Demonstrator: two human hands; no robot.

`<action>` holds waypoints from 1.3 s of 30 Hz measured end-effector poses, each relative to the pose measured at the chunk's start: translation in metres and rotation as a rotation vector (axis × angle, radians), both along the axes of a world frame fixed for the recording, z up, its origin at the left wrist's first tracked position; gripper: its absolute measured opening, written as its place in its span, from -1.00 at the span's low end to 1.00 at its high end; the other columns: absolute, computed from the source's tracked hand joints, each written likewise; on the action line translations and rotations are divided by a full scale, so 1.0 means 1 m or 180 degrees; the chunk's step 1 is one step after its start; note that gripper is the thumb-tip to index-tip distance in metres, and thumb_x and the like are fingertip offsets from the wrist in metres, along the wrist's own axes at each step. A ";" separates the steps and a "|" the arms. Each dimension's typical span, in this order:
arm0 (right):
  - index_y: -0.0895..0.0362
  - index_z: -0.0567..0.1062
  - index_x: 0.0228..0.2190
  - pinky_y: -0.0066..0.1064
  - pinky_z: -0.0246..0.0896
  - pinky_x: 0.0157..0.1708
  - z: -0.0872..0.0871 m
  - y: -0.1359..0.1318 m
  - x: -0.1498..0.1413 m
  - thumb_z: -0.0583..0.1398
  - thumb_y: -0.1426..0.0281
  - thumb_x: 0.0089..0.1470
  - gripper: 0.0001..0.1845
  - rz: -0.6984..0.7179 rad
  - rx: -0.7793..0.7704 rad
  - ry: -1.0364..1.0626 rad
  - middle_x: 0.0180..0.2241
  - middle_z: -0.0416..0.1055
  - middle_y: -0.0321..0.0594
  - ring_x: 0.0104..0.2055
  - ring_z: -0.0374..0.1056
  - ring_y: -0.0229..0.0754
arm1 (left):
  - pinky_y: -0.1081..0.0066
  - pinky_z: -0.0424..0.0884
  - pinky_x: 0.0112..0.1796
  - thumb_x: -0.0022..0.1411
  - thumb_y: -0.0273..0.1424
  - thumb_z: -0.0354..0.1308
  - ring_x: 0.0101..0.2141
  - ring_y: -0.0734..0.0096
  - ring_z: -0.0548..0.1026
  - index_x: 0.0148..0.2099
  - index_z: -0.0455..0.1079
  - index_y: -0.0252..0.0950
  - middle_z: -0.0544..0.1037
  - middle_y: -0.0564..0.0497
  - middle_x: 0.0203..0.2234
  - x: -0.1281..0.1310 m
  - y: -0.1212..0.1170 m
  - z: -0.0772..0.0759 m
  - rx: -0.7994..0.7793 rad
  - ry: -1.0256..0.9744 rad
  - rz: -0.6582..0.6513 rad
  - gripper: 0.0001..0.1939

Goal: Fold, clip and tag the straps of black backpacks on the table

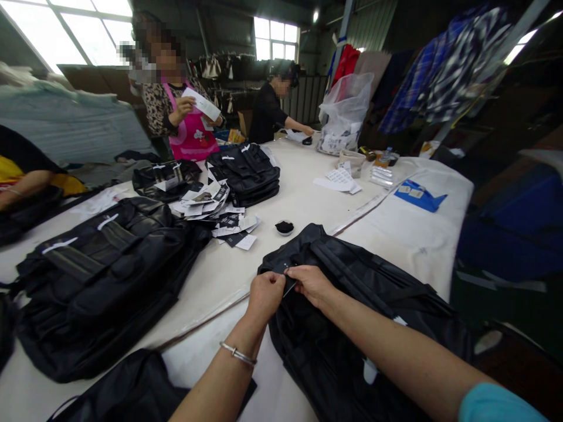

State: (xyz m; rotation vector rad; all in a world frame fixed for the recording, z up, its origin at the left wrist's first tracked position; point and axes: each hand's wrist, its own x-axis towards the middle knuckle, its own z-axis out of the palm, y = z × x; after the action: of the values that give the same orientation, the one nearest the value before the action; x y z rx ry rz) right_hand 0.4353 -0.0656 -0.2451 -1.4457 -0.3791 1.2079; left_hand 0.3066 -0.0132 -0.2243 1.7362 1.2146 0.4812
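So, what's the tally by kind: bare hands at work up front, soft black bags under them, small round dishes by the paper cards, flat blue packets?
Bare hands, left hand and right hand: 2
Soft black bag: 1
Small round dish: 1
Flat blue packet: 1
Total: 5

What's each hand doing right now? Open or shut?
Left hand: closed, pinching at the black bag beneath; can't tell what.
Right hand: closed, pinching beside the left; can't tell what.

This looks like a workshop, with co-workers point(193, 138), black bags point(325, 351) and heaped tags point(206, 200) around one table point(303, 196).
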 end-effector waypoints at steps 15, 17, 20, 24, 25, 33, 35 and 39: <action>0.21 0.58 -0.50 -0.47 0.17 -0.63 0.017 -0.023 0.039 0.34 0.20 -0.17 -0.70 0.0684 0.0141 -0.0049 -0.51 0.49 -0.17 -0.57 0.31 -0.28 | 0.66 0.05 -0.68 0.09 -0.17 0.27 -0.55 0.57 0.43 -0.35 0.27 -0.32 0.46 0.00 -0.45 -0.025 0.030 0.012 -0.2831 -0.2194 -0.0469 -0.66; 0.21 0.58 -0.48 -0.40 0.29 -0.49 0.017 -0.023 0.041 0.38 0.17 -0.21 -0.66 0.0350 0.0331 0.0207 -0.45 0.52 -0.14 -0.45 0.39 -0.20 | 0.66 0.15 -0.65 0.11 -0.14 0.27 -0.42 0.41 0.55 -0.32 0.29 -0.33 0.51 -0.11 -0.27 -0.034 0.032 0.010 -0.2861 -0.2023 -0.0684 -0.65; 0.22 0.61 -0.44 -0.39 0.24 -0.51 0.015 -0.015 0.029 0.37 0.15 -0.21 -0.63 0.0034 0.0323 -0.0428 -0.42 0.53 -0.10 -0.43 0.39 -0.16 | 0.64 0.19 -0.64 0.13 -0.10 0.23 -0.30 0.16 0.60 -0.34 0.31 -0.32 0.50 -0.12 -0.30 -0.044 0.029 0.011 -0.3083 -0.2163 -0.1136 -0.64; 0.21 0.63 -0.41 -0.40 0.16 -0.53 0.015 -0.004 0.004 0.28 0.13 -0.11 -0.62 -0.0146 0.0257 -0.1012 -0.39 0.55 -0.10 -0.44 0.35 -0.16 | 0.55 0.36 -0.54 0.13 -0.09 0.23 -0.22 0.05 0.59 -0.14 0.43 -0.28 0.49 -0.13 -0.25 -0.047 0.015 0.017 -0.3219 -0.2188 -0.1366 -0.62; 0.19 0.63 -0.39 -0.39 0.18 -0.50 0.015 -0.003 0.000 0.26 0.12 -0.08 -0.62 -0.0143 0.0285 -0.1046 -0.35 0.55 -0.09 -0.39 0.37 -0.14 | 0.52 0.40 -0.49 0.13 -0.10 0.24 -0.20 0.06 0.59 -0.05 0.42 -0.25 0.50 -0.14 -0.20 -0.046 0.011 0.018 -0.3215 -0.2161 -0.1372 -0.58; 0.08 0.13 0.27 -0.43 0.18 -0.46 0.020 -0.026 0.021 0.11 0.09 0.16 -0.28 0.1748 0.0742 -0.1605 -0.46 0.45 -0.30 -0.49 0.30 -0.26 | 0.53 0.24 -0.51 0.10 -0.19 0.29 -0.25 0.27 0.53 0.24 0.26 -0.30 0.56 -0.15 -0.27 -0.030 0.003 0.017 -0.2177 -0.1929 -0.0982 -0.31; 0.13 0.11 0.27 -0.44 0.15 -0.48 0.022 -0.032 0.030 0.20 0.15 0.10 -0.21 0.1779 0.0790 -0.1654 -0.54 0.39 -0.36 -0.53 0.25 -0.28 | 0.52 0.19 -0.53 0.12 -0.13 0.25 -0.40 0.38 0.49 0.18 0.34 -0.32 0.56 -0.07 -0.44 -0.025 0.011 0.012 -0.1695 -0.1497 -0.0803 -0.36; 0.18 0.32 0.12 -0.49 -0.03 -0.62 0.023 -0.034 0.042 0.18 0.21 0.10 -0.42 0.0783 0.1088 -0.1049 -0.68 0.18 -0.46 -0.65 0.04 -0.34 | 0.46 0.23 -0.47 0.22 -0.03 0.06 -0.53 0.43 0.42 -0.21 0.55 -0.33 0.51 0.02 -0.59 -0.009 0.033 0.004 -0.0771 -0.0959 -0.0445 -0.53</action>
State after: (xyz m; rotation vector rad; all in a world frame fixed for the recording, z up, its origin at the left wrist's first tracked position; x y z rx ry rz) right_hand 0.4777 -0.0992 -0.2219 -1.3211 -0.9660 1.0309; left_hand 0.2973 0.0194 -0.2207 1.4695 0.8918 0.4717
